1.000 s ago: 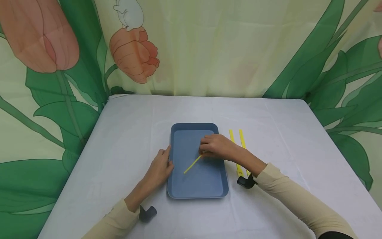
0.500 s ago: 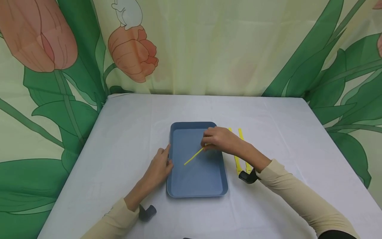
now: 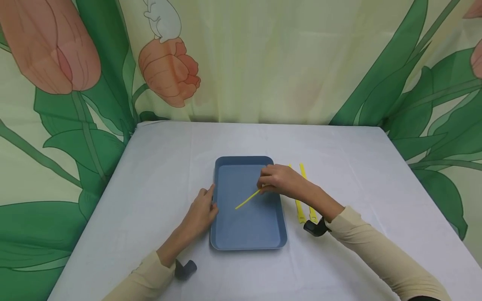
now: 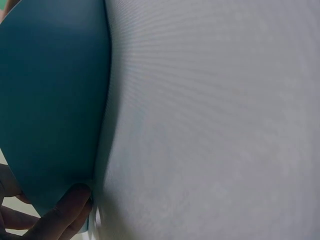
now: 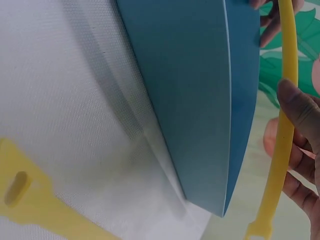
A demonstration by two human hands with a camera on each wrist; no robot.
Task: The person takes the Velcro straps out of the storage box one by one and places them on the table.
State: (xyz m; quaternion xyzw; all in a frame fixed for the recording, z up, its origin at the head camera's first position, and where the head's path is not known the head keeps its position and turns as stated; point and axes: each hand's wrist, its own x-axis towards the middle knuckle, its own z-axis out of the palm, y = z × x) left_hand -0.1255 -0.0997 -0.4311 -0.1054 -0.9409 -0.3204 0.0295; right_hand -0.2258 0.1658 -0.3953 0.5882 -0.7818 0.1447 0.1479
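My right hand [image 3: 280, 179] pinches a yellow strap [image 3: 246, 200] over the upper right of a blue tray [image 3: 248, 234]. In the right wrist view, the thumb [image 5: 296, 97] and fingers hold the strap [image 5: 285, 140] partway along, with a slotted end at the bottom. In the head view, its free end points down and left above the tray floor. My left hand [image 3: 198, 211] grips the tray's left edge. In the left wrist view, some fingers [image 4: 62, 215] press the tray's outer wall [image 4: 55, 100] and others lie at its rim.
Two more yellow straps lie side by side on the white tablecloth [image 3: 339, 159] right of the tray, a nearer strap [image 3: 300, 211] and a farther strap [image 3: 312, 213], partly under my right forearm. A printed curtain [image 3: 263, 62] hangs behind the table.
My right hand has moved slightly up and to the right with the strap, whose free end has shifted the same way. The left hand stays at the tray's edge.
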